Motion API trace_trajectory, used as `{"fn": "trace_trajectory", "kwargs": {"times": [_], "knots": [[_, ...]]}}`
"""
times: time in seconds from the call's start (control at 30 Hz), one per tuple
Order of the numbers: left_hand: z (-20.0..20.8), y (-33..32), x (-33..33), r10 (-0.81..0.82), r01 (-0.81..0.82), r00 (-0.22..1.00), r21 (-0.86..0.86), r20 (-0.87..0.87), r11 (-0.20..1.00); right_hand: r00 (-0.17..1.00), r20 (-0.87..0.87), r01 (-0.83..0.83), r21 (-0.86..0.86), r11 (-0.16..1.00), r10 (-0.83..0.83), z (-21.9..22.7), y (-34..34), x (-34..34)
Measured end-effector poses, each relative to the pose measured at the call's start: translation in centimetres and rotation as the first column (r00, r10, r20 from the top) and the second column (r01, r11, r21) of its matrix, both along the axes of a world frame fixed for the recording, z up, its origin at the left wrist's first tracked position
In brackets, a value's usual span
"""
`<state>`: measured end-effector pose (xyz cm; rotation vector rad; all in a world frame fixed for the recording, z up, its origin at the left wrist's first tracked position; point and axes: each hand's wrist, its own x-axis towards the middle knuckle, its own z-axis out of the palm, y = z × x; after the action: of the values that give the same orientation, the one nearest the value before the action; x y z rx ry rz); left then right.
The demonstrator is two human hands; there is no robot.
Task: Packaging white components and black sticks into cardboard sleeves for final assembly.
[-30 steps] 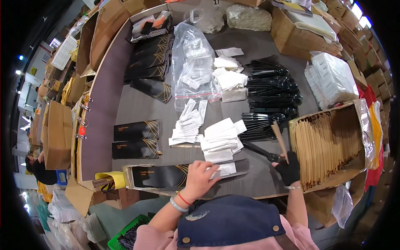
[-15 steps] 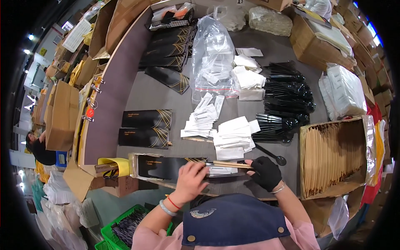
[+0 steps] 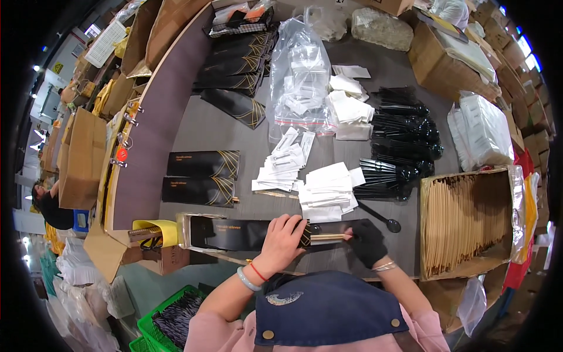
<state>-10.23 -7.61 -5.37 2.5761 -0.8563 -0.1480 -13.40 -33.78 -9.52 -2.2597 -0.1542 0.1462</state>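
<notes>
My left hand [image 3: 284, 240] closes over the right end of a long black paper sleeve [image 3: 252, 227] with gold lines, near the table's front edge. Pale wooden chopsticks [image 3: 326, 237] stick out of that end to the right. Their outer ends are pinched by my right hand [image 3: 366, 242], which wears a black fingerless glove. How far they reach inside the sleeve is hidden. Beyond my hands lies a pile of white napkins [image 3: 325, 190], with small white paper packets [image 3: 281, 167] to its left. A single black spoon [image 3: 393, 225] rests above my right hand.
Two black sleeves [image 3: 199, 191] lie at the left. Black spoons in wrappers [image 3: 404, 126] are heaped at the right, beside a carton of chopsticks [image 3: 466, 223]. A clear plastic bag [image 3: 299, 76] of packets lies farther back. A green basket [image 3: 146, 328] stands below the table.
My left hand has moved right, and a black sleeve now surrounds the chopsticks' left part. The white packet that lay under the chopsticks is out of sight. My right hand has shifted slightly.
</notes>
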Motion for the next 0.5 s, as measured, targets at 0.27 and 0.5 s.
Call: {"fn": "trace_trajectory", "kwargs": {"times": [0.27,0.5], "knots": [[0.5,-1.0,1.8,-0.181,0.172,0.979,0.098,0.094,0.980,0.956,0.242,-0.137,-0.128,0.982,0.165,3.1,3.3,1.6],[5.6,3.5,7.5,-0.242,0.244,0.970,0.175,-0.035,0.954,0.984,0.093,-0.103,-0.416,0.903,0.155,6.9,-1.0,1.3]]}}
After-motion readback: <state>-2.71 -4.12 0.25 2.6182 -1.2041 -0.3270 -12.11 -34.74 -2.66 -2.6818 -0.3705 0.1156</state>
